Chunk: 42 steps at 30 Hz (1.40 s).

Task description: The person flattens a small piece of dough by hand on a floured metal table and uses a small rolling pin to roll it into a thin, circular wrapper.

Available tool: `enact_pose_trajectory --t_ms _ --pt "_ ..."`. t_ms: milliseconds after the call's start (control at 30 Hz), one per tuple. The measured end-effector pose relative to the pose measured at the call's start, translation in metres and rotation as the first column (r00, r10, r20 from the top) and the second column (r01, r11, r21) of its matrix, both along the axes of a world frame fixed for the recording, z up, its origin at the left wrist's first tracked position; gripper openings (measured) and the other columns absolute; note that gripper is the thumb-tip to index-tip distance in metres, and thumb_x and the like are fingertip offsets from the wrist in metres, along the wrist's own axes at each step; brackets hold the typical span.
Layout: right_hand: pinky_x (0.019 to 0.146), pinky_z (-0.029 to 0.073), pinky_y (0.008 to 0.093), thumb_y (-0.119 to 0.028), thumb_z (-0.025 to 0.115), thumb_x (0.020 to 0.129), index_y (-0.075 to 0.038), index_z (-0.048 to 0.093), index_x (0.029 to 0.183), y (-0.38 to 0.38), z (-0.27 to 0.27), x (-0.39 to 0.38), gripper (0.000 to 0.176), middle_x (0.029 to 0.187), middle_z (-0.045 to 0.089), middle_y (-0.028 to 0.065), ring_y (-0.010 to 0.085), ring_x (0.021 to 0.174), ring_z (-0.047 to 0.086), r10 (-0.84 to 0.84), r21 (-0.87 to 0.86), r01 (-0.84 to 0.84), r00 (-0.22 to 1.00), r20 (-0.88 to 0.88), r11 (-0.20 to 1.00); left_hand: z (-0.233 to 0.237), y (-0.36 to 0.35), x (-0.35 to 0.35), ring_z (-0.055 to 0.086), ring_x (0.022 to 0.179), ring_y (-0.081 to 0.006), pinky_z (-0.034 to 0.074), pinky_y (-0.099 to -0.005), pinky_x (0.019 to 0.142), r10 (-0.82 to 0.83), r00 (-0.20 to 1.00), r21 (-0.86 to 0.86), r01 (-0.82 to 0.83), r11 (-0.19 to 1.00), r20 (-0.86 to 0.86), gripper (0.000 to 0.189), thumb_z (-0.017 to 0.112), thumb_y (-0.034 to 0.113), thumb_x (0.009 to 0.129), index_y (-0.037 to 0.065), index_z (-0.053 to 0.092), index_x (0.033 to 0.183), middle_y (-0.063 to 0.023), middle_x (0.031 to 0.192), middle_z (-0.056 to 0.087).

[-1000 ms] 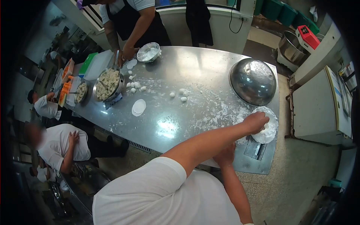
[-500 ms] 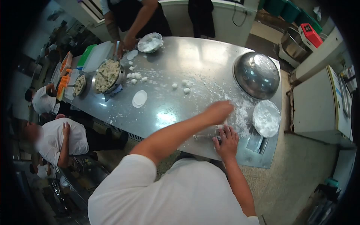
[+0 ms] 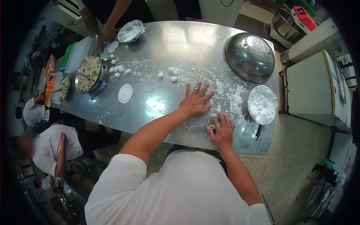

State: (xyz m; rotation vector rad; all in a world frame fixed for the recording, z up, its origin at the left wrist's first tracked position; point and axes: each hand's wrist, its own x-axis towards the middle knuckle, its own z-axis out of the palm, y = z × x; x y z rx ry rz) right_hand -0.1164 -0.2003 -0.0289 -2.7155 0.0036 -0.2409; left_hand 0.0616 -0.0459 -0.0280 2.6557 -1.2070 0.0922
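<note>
I saw the left hand (image 3: 197, 100) pressed flat, fingers splayed and released, on the floured tabletop (image 3: 180, 45), likely spreading flour, while the right hand (image 3: 222, 129) lay unclenched on the rolling pin (image 3: 197, 127) near the front edge, steadying it.

One head-worn camera looks steeply down, close over the steel table (image 3: 180, 41).

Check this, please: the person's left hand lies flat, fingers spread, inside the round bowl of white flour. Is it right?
No. In the head view the left hand lies flat, fingers spread, on the floured steel table, apart from the round bowl of white flour.
</note>
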Motion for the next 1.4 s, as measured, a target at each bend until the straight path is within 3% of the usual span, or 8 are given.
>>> enact_pose_trajectory --t_ms 300,467,567,667,867,933,1067,1400 --pt "0.118 0.028 0.0522 -0.044 0.069 0.091 -0.011 0.065 0.134 0.001 0.000 0.004 0.054 0.149 0.053 0.0130 0.0348 0.141 0.043 -0.006 -0.013 0.006 1.000 -0.007 1.000 0.001 0.004 0.017 0.014 0.157 -0.0405 0.003 -0.0679 0.122 -0.017 0.993 0.099 0.029 0.995 -0.113 0.060 0.042 0.054 0.105 0.030 0.037 0.159 -0.0118 0.169 0.024" --pt "0.117 0.027 0.0533 -0.040 0.070 0.090 -0.013 0.065 0.132 0.002 -0.001 0.001 0.050 0.148 0.053 0.0103 0.0346 0.141 0.043 -0.029 0.030 0.029 1.000 0.004 0.999 -0.004 0.006 0.037 0.016 0.156 -0.0425 0.004 -0.0681 0.122 -0.037 0.800 -0.277 -0.163 0.947 -0.599 0.057 0.040 0.051 0.107 0.029 0.037 0.160 -0.0138 0.169 0.024" --pt "0.117 0.028 0.0531 -0.040 0.070 0.090 -0.013 0.065 0.132 0.002 -0.003 0.001 0.050 0.148 0.054 0.0106 0.0348 0.141 0.043 -0.022 0.033 0.022 1.000 0.011 0.999 0.006 -0.001 0.007 0.016 0.156 -0.0430 0.003 -0.0688 0.122 0.073 0.988 0.010 -0.073 0.997 -0.140 0.059 0.040 0.052 0.106 0.029 0.036 0.160 -0.0135 0.170 0.022" --pt "0.116 0.028 0.0525 -0.040 0.070 0.091 -0.013 0.065 0.132 0.002 -0.002 0.000 0.050 0.148 0.054 0.0107 0.0346 0.141 0.043 -0.026 0.026 0.026 0.999 0.021 0.999 0.000 0.001 0.004 0.016 0.156 -0.0430 0.006 -0.0659 0.123 0.085 0.994 0.153 -0.072 0.986 -0.075 0.061 0.041 0.054 0.105 0.029 0.034 0.160 -0.0149 0.169 0.024" --pt "0.116 0.029 0.0513 -0.039 0.070 0.090 -0.013 0.065 0.133 0.001 -0.004 -0.002 0.051 0.148 0.054 0.0111 0.0346 0.140 0.044 -0.017 0.023 0.016 0.998 0.059 1.000 0.000 0.001 0.015 0.014 0.156 -0.0438 0.004 -0.0654 0.123 0.041 0.988 0.142 -0.019 0.990 -0.148 0.062 0.038 0.058 0.105 0.028 0.036 0.160 -0.0151 0.170 0.021" --pt "0.116 0.029 0.0513 -0.038 0.070 0.090 -0.012 0.065 0.133 0.001 -0.002 -0.004 0.050 0.148 0.054 0.0113 0.0346 0.140 0.044 -0.021 0.024 0.020 0.997 0.068 1.000 0.002 0.004 0.033 0.016 0.156 -0.0455 0.006 -0.0654 0.123 0.073 0.856 -0.069 -0.125 0.990 -0.511 0.062 0.038 0.056 0.106 0.026 0.036 0.160 -0.0173 0.169 0.022" --pt "0.117 0.029 0.0513 -0.037 0.070 0.091 -0.012 0.065 0.133 0.003 -0.001 -0.003 0.050 0.148 0.054 0.0116 0.0342 0.140 0.044 -0.018 0.020 0.016 0.998 0.068 1.000 0.007 -0.005 0.005 0.020 0.155 -0.0443 0.005 -0.0674 0.122 0.077 0.991 0.068 -0.070 0.995 -0.109 0.060 0.038 0.052 0.107 0.026 0.036 0.160 -0.0181 0.168 0.026" --pt "0.116 0.030 0.0519 -0.038 0.069 0.091 -0.011 0.064 0.133 0.002 -0.002 -0.003 0.050 0.147 0.055 0.0127 0.0353 0.139 0.045 0.001 0.013 -0.002 0.998 0.062 1.000 -0.008 -0.002 0.008 0.022 0.155 -0.0406 0.005 -0.0694 0.121 0.062 0.997 0.047 -0.059 0.997 -0.053 0.058 0.045 0.050 0.105 0.026 0.040 0.157 -0.0134 0.165 0.033"
